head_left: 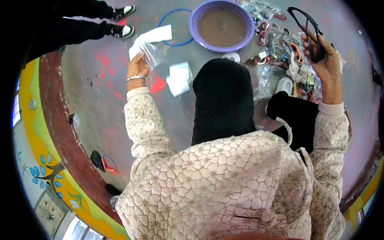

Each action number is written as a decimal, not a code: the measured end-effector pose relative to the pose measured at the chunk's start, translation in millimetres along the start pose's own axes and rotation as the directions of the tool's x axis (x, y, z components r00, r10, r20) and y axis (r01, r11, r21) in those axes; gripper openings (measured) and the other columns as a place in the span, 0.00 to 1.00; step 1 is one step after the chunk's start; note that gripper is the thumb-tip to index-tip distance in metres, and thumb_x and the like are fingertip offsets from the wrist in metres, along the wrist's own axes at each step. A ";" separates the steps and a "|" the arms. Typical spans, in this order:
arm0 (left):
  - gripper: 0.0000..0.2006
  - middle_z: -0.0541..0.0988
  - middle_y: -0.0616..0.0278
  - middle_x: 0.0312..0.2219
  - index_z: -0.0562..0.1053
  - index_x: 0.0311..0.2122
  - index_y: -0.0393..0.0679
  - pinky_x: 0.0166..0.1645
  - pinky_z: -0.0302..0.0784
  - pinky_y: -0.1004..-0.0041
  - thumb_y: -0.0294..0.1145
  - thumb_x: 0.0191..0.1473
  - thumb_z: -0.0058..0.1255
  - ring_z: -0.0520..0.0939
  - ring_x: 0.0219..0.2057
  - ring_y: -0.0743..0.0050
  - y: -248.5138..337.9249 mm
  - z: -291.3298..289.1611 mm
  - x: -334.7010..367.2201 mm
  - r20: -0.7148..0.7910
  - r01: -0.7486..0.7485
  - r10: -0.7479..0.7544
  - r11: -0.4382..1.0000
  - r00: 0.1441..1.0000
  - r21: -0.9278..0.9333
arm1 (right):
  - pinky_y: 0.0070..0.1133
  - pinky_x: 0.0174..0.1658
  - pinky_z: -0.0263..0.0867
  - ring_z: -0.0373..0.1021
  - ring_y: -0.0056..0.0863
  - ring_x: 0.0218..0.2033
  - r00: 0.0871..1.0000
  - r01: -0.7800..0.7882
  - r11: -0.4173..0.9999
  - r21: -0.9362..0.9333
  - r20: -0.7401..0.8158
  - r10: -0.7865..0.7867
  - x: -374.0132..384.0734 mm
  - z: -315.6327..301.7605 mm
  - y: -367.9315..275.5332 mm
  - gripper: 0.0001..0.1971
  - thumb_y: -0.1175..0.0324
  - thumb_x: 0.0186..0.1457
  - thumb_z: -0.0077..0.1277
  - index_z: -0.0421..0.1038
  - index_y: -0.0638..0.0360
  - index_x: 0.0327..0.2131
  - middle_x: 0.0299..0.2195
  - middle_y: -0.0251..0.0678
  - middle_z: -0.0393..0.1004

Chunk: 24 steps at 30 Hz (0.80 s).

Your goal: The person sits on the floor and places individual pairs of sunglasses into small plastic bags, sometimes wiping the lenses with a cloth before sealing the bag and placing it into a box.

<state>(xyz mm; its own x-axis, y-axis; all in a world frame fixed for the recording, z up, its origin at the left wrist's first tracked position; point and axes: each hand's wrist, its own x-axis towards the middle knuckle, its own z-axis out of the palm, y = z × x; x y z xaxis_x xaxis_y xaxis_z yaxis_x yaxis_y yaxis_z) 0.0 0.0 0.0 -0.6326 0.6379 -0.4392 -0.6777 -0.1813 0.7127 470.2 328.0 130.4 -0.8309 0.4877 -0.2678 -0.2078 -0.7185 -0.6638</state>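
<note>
My left hand (138,66), a bangle on its wrist, reaches out to the left with its fingers closed on a clear plastic bag (153,57). A white strip (154,35) extends beyond those fingers; whether it is gripped too I cannot tell. Close by, a white packet (179,79) shows to the right of the bag. Raised at the right, my right hand (323,58) grips a thin black curved frame (306,19) that looks like a pair of glasses. Below and left of it spreads a pile of small plastic-wrapped items (290,56).
A purple basin (192,26) of murky brown water stands ahead, beside a blue hoop (163,18). Pink-framed glasses (262,34) lie in the pile. Another person's black-and-white shoes (127,31) are at far left. A painted wall (30,100) curves along the left.
</note>
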 end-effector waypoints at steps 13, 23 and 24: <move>0.13 0.75 0.47 0.35 0.66 0.42 0.35 0.28 0.77 0.80 0.33 0.55 0.40 0.80 0.29 0.68 16.9 380.1 -153.8 0.724 -0.132 -0.359 0.841 0.589 0.524 | 0.26 0.39 0.65 0.67 0.31 0.34 0.877 0.311 0.866 0.390 0.234 -0.420 -53.9 56.4 -40.3 0.25 0.66 0.48 0.45 0.57 0.67 0.50 0.45 0.48 0.65; 0.18 0.74 0.50 0.34 0.61 0.46 0.35 0.32 0.77 0.71 0.19 0.47 0.40 0.78 0.33 0.61 -130.1 404.2 -119.5 0.375 -0.134 -0.309 0.588 0.874 0.797 | 0.20 0.30 0.62 0.66 0.26 0.25 0.581 -0.114 0.054 -0.992 -0.110 -0.807 -98.9 -58.6 -83.6 0.24 0.65 0.36 0.58 0.68 0.70 0.38 0.26 0.37 0.72; 0.15 0.73 0.51 0.32 0.63 0.42 0.33 0.32 0.77 0.67 0.17 0.46 0.39 0.78 0.32 0.60 -139.2 407.7 -119.3 0.411 -0.173 -0.301 0.586 0.860 0.792 | 0.22 0.33 0.63 0.68 0.31 0.28 0.682 -0.150 0.125 -0.981 -0.194 -0.705 -102.8 -87.2 -86.0 0.24 0.63 0.34 0.58 0.70 0.68 0.37 0.27 0.41 0.73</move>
<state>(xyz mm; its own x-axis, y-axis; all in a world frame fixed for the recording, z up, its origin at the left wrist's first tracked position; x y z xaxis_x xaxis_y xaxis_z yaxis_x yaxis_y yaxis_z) 322.7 254.3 176.2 -0.1859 0.9111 -0.3680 0.0096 0.3762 0.9265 618.5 382.9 154.1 -0.3205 0.9353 0.1497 0.6049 0.3237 -0.7276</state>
